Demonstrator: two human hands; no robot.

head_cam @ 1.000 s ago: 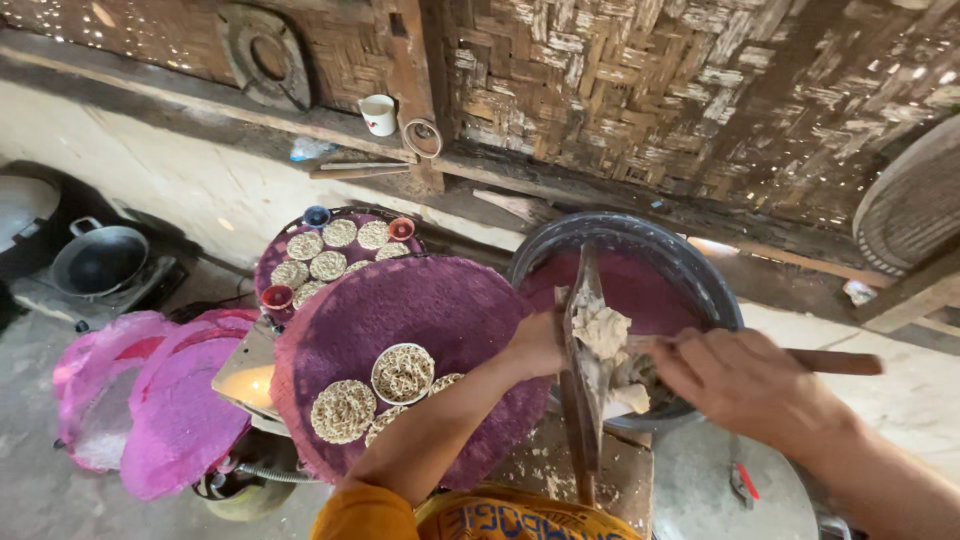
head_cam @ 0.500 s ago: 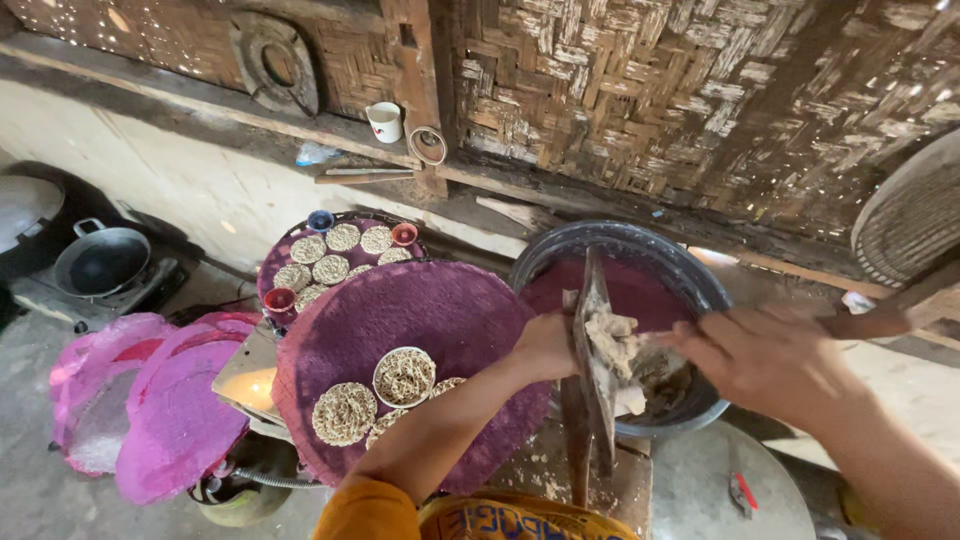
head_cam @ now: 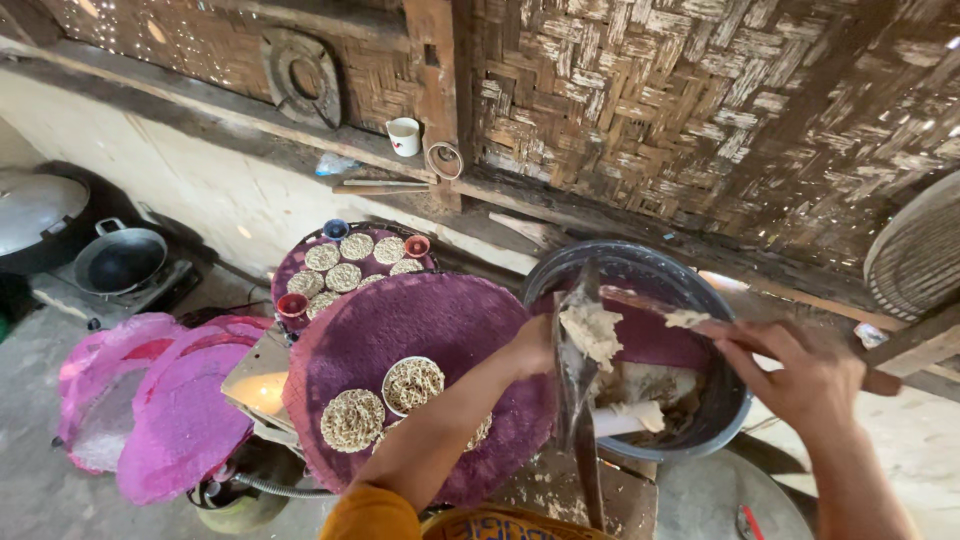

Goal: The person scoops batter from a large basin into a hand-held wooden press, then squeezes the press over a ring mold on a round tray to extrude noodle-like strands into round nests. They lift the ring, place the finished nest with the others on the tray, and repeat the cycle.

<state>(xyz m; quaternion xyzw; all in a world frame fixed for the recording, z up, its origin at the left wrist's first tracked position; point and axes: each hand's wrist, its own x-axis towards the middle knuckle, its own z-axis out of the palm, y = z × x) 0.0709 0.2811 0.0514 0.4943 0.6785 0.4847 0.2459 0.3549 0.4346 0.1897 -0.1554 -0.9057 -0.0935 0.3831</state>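
Left hand: the left hand [head_cam: 530, 345] is closed on the near edge of a long metal blade [head_cam: 577, 370] that stands across the rim of the basin; its fingers are mostly hidden behind the blade.
Right hand: the right hand [head_cam: 800, 375] is wrapped around a wooden stick [head_cam: 700, 322], whose tip carries a smear of dough.
Dough: a pale lump of dough [head_cam: 592, 332] sits on the blade's upper part; more lies in the dark basin [head_cam: 640, 265], beside a white roller-like piece.
Step in hand: by the look of it, dough is being scraped onto the blade with the stick.
Next move calls for: a steady blade and a clean pass of the stick, so the lump does not slip back.
Nearby: a purple woven tray [head_cam: 420, 320] with round noodle nests [head_cam: 352, 420], touching the basin; a second such tray behind it.
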